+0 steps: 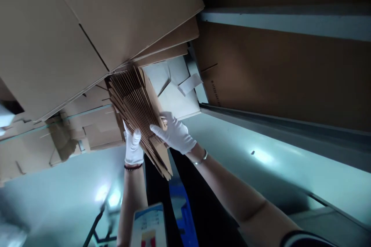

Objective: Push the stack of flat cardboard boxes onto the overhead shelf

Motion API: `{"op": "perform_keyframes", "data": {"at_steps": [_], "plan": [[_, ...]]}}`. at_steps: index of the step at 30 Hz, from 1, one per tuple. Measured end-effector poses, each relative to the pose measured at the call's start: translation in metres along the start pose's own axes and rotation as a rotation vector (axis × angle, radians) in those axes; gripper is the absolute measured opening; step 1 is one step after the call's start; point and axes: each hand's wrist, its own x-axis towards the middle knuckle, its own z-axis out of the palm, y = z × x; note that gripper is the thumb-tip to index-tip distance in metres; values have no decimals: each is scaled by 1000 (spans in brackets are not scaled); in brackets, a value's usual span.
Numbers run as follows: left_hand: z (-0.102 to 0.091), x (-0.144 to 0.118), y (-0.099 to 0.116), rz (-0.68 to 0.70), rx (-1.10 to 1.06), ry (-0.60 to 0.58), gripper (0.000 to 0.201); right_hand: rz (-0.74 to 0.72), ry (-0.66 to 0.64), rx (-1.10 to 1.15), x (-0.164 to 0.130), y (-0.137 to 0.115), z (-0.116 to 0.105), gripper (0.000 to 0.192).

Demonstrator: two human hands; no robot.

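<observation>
A stack of flat folded cardboard boxes (136, 96) is gripped between my two hands, its layers standing side by side like pages. My left hand (133, 146), in a white glove with a dark beaded bracelet below it, presses on the stack's left side. On the right side my right hand (175, 133), also white-gloved and with a metal bangle at the wrist, clasps the edge with its thumb over the top. The stack's far end passes beneath a large cardboard sheet (116, 11). Fingers of both hands are partly hidden behind the cardboard.
More cardboard (101, 123) lies at the left. At the right, a metal rack frame (284, 23) holds large cardboard sheets (278, 73). White paper scraps (189, 84) lie beyond the stack. A blue object (185, 216) is below, and a badge card (149, 225) hangs in front.
</observation>
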Motion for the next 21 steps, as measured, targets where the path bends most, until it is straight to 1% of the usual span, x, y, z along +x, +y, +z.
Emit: {"op": "perform_keyframes", "data": {"at_steps": [2, 4, 6, 8, 9, 11, 13, 15, 18, 21], "plan": [[-8, -2, 8, 69, 70, 90, 127, 18, -39, 35, 22, -9, 6, 96], [-9, 6, 9, 140, 220, 223, 150, 12, -47, 57, 47, -12, 11, 112], [-3, 16, 8, 218, 453, 341, 164, -21, -64, 102, 69, -10, 11, 119], [7, 21, 8, 281, 734, 419, 171, -63, -101, 165, 82, -4, 8, 117], [14, 22, 10, 298, 852, 433, 173, -77, -120, 187, 85, -1, 4, 116], [26, 20, 14, 318, 983, 431, 171, -100, -137, 204, 86, 5, -4, 116], [35, 18, 19, 328, 1013, 417, 166, -119, -129, 195, 84, 9, -10, 115], [41, 18, 24, 321, 1013, 412, 161, -144, -124, 184, 83, 12, -13, 114], [40, 20, 28, 273, 1006, 396, 158, -177, -135, 190, 87, 14, -13, 109], [32, 22, 29, 214, 986, 364, 158, -181, -128, 196, 91, 15, -15, 102]]}}
